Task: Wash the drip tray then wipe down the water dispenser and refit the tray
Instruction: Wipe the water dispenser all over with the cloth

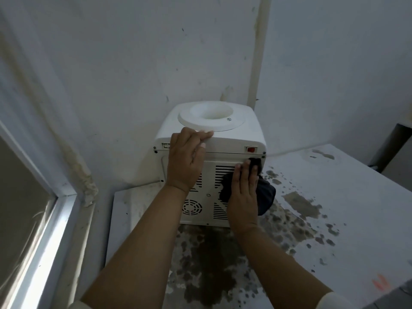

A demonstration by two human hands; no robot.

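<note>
Dispenser (225, 139) white, vented back; right hand (244, 192) presses dark cloth (266, 195).

No readable writing anywhere in view

The back of the white water dispenser (211, 152) carries a red rocker switch (251, 149) at its upper right and a small rectangular marking or socket (165, 145) at its upper left, but neither shows a letter or number that can be made out; some orange marks (381, 284) on the desk (334, 208) at the lower right are too smeared to read as anything
</note>
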